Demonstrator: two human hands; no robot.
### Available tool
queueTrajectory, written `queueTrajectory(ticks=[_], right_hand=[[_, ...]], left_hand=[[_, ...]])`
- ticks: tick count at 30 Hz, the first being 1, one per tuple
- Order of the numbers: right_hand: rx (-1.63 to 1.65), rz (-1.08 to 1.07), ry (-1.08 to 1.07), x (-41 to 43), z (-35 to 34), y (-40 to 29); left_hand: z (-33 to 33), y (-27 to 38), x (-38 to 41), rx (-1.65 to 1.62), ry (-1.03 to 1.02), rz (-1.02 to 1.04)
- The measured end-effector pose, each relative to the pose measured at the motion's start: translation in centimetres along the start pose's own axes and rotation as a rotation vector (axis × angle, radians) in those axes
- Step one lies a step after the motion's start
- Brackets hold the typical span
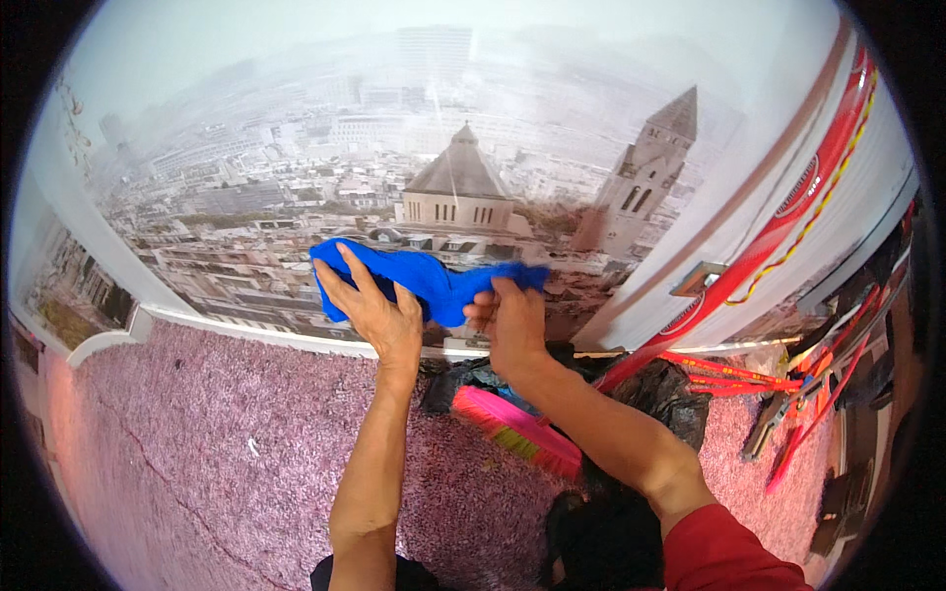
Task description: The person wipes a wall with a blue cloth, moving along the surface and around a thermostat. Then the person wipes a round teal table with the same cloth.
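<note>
A bright blue cloth [421,277] lies bunched against the lower part of a wall mural [295,185] of a city seen from above. My left hand [377,318] rests on the cloth's left half with its fingers spread, pressing it to the mural. With its fingers curled, my right hand [514,318] grips the right end of the cloth, which looks blurred there. Below my hands runs the white baseboard [259,329].
Pinkish carpet [244,443] covers the floor. A pink broom head [517,432] and a black plastic bag [676,402] lie below my right arm. A red broom handle [768,255] slants across the right side. Tools, including pliers [768,425], and red straps [732,377] lie at right.
</note>
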State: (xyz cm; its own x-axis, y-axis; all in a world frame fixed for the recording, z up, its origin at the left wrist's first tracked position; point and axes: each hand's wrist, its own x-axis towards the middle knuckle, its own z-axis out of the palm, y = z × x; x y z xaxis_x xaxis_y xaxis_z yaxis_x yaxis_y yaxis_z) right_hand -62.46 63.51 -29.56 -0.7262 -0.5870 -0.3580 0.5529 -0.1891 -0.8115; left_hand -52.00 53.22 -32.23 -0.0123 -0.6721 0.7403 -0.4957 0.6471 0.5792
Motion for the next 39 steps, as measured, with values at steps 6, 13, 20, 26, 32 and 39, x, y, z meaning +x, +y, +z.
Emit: queueTrajectory(ticks=[6,13,20,26,32,39], right_hand=[[-0.332,-0.903,0.016,-0.9,1.4,-5.4],[-1.053,-1.456,0.113,-0.4,-0.4,-5.3],[-1.214,-1.472,0.088,-0.7,-0.9,-5.4],[-1.013,-1.742,0.285,1.1,-2.9,-9.6],[-0.87,-1.53,0.402,-0.7,-2.6,-11.9],[-1.266,-1.399,0.084,1.2,-7.0,-2.7]], left_hand=[[-0.3,2.9,1.7,-0.037,0.045,0.096],[-0.2,0.5,1.0,0.038,0.059,0.222],[-0.4,-0.7,1.0,0.071,0.037,0.241],[-0.4,3.2,1.3,-0.039,0.005,0.299],[0.0,4.0,0.6,-0.112,0.009,0.34],[1.6,1.2,-1.0,-0.102,0.038,0.323]])
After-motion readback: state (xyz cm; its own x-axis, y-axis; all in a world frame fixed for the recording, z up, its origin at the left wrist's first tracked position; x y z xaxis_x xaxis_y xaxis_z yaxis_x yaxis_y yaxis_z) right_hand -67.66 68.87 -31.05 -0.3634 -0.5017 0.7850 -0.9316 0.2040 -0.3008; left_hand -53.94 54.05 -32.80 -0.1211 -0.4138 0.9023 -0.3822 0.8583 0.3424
